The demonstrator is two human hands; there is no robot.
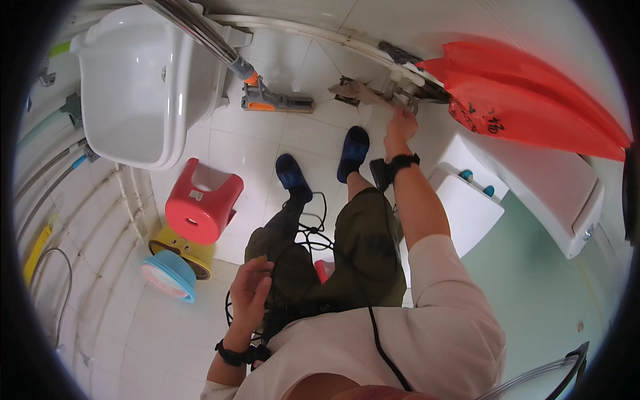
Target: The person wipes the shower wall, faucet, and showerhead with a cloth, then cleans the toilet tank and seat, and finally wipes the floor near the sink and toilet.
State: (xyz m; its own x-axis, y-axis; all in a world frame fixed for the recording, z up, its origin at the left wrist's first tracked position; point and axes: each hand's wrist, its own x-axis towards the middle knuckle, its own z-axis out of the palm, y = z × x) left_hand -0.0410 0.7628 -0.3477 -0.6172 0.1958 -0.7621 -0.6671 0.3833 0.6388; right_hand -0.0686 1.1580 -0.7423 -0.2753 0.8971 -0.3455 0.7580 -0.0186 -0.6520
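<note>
My right hand [401, 129] reaches down near the wall and grips one end of a crumpled translucent plastic bag [362, 93]. The bag's other end lies over a dark square floor drain [347, 91]. Beside that hand are a metal angle valve with a looped hose [411, 100] and a red plastic bag [520, 100] with dark writing. My left hand [250, 290] is raised over my left thigh with fingers curled; a small brownish thing [263, 259] shows at its fingertips, too little of it to name.
A sponge mop [277, 102] leans beside the white washbasin [172, 90]. At left stand a pink plastic stool [202, 205], a yellow basin [202, 250] and a blue basin [170, 275]. The toilet [470, 210] is at right. Black cables [315, 230] hang between my legs.
</note>
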